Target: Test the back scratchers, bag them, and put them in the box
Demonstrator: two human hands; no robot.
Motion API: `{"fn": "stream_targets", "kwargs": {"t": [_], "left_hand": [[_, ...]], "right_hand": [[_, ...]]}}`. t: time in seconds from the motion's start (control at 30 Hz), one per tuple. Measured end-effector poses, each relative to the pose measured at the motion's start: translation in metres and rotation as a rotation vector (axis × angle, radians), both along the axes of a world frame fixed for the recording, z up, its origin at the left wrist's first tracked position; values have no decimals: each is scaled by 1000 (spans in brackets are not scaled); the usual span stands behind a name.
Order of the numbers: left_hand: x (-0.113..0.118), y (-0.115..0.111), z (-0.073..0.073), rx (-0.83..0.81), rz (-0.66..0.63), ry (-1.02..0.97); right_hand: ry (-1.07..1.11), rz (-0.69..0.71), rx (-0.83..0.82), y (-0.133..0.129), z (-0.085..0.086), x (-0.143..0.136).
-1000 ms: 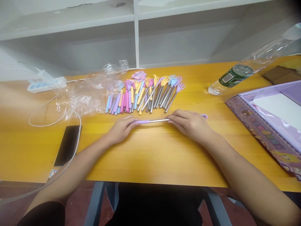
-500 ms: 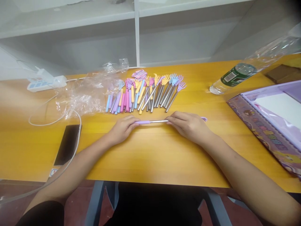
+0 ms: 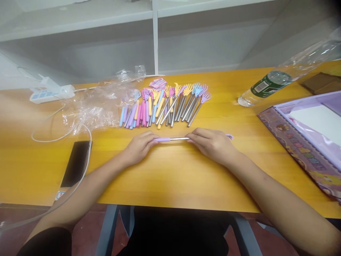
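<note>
A back scratcher [image 3: 179, 138] with a purple handle and a metal rod lies level between my two hands, over the table's front half. My left hand [image 3: 140, 145] is closed around the end of its purple handle. On the metal rod, my right hand [image 3: 210, 142] pinches from the right; the purple claw tip pokes out beyond it. Just behind my hands lies a pile of metal rods with claw heads [image 3: 188, 103] in yellow, blue, pink and purple. Loose coloured handles [image 3: 144, 113] are heaped at the pile's left, partly overlapping one another.
Crumpled clear plastic bags [image 3: 96, 106] and a white power strip [image 3: 52, 93] sit at the back left. A phone [image 3: 76, 163] lies by my left forearm, with a white cable across it. A water bottle [image 3: 266, 89] and a purple box [image 3: 295, 149] occupy the right.
My hands keep their hold on the back scratcher. The right hand has shifted very slightly left and down, and a little less rod shows between the hands.
</note>
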State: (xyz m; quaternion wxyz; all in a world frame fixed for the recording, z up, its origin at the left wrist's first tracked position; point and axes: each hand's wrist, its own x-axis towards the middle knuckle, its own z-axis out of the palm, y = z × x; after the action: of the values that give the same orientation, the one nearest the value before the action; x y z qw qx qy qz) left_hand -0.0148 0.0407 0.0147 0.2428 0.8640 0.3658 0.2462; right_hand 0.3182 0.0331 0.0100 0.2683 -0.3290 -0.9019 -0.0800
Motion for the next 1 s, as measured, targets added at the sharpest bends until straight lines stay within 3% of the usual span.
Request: {"fn": "stream_targets", "kwargs": {"t": [1.0], "left_hand": [[7, -8, -3, -15, -31, 15]], "right_hand": [[21, 37, -73, -10, -5, -15]]}}
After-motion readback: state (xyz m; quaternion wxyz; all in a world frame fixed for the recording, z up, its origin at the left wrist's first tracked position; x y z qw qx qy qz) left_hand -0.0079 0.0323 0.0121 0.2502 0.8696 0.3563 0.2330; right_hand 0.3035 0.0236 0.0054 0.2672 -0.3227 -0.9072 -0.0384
